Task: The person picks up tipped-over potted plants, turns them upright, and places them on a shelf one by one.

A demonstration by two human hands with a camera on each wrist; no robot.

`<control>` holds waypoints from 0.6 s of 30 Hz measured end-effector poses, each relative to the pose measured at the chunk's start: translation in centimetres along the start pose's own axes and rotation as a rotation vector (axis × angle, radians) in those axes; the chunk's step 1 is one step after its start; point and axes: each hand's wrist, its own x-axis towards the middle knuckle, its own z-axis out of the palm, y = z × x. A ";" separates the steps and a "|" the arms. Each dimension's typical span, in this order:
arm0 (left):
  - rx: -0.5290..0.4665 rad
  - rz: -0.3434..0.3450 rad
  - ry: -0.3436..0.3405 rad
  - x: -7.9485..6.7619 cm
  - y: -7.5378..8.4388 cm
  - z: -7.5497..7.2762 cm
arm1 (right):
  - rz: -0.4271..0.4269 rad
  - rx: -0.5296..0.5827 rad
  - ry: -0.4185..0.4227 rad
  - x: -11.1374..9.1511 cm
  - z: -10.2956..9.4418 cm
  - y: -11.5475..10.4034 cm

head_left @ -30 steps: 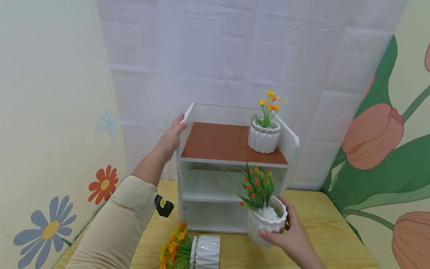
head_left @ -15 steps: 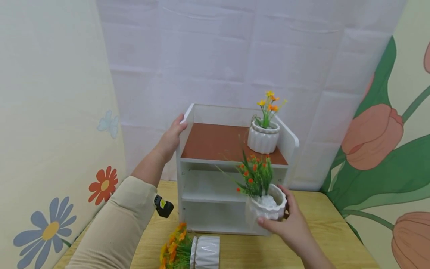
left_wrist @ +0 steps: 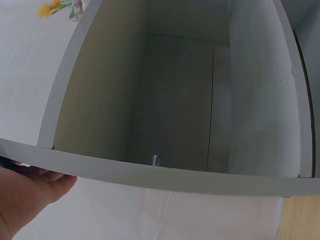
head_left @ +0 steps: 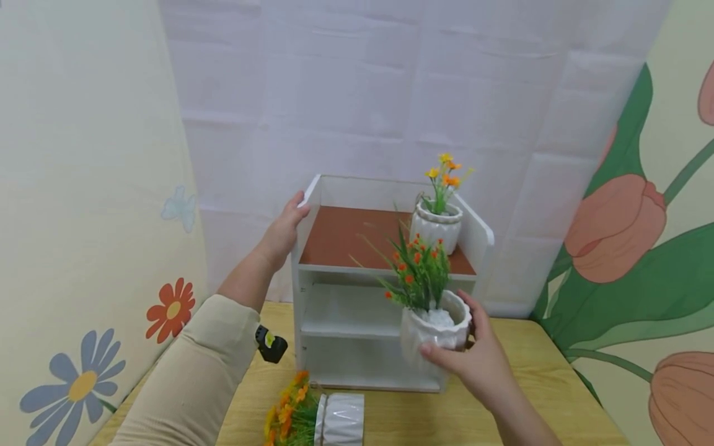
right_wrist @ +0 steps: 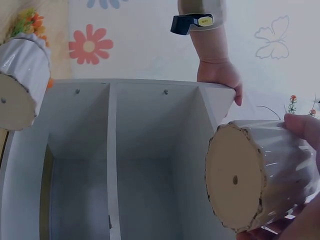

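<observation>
My right hand (head_left: 481,356) grips a white fluted flowerpot (head_left: 429,337) by its right side, in front of the shelf's middle. Green grass and small orange-red flowers (head_left: 418,266) stand up from it. The right wrist view shows its beige underside (right_wrist: 234,177) with a small hole. My left hand (head_left: 281,236) holds the upper left side panel of a small white shelf unit (head_left: 357,310); in the left wrist view, part of that hand (left_wrist: 30,192) is hidden by the panel. Another white pot (head_left: 437,224) with yellow and orange flowers stands upright on the brown top, at the right.
A third white pot (head_left: 341,420) with orange flowers lies on its side on the wooden table (head_left: 502,396), front left of the shelf unit. White cloth (head_left: 362,93) hangs behind. Flower-painted panels (head_left: 95,248) stand at both sides. A black wrist camera (head_left: 271,345) sits on my left forearm.
My right hand has raised the held pot and moved it slightly left, so its plant now overlaps the shelf's top. The left hand keeps its place on the side panel.
</observation>
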 end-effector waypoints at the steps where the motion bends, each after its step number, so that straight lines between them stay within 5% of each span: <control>1: 0.002 -0.001 0.000 0.0 0.0 0.0 | -0.002 0.003 -0.001 0.0 0.0 -0.1; 18: 0.012 -0.008 0.001 -0.4 0.2 0.0 | -0.110 0.027 0.008 1.1 -0.4 -3.9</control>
